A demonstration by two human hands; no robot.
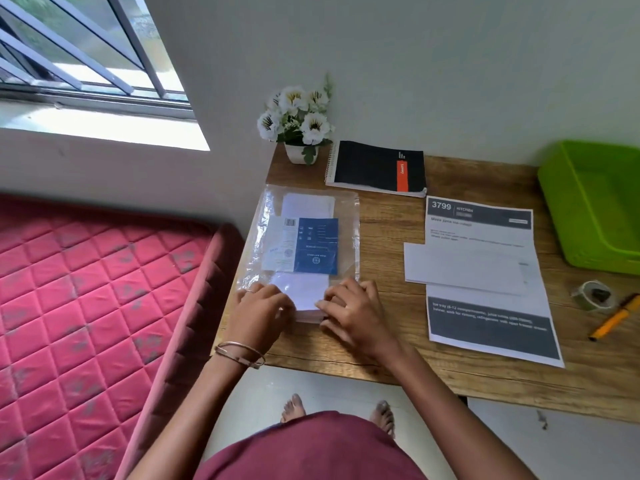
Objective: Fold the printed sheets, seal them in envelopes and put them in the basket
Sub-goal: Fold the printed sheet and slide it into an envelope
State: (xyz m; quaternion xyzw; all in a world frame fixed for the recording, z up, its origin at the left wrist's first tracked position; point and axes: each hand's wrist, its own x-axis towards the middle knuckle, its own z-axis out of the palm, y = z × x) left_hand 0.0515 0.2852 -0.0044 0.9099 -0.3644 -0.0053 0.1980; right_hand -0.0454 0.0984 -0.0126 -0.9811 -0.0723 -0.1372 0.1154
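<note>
Wooden table (398, 348), left edge close beside a pink quilted mattress (86, 289), back edge against the wall. Clear plastic packet of white envelopes (304, 237) lies at the table's left end, its near end at the front edge. Left hand (259, 310) and right hand (349, 306), fingers curled, both grip the envelope stack at the packet's near end. One printed sheet (491, 313) mid-table, one loose envelope (467, 268) lying across it. One green basket (595, 209) at right rear. Bare wood between packet and sheet. One tape roll (590, 295), one orange pen (614, 318), one spiral notebook (377, 168), one flower pot (299, 154).
</note>
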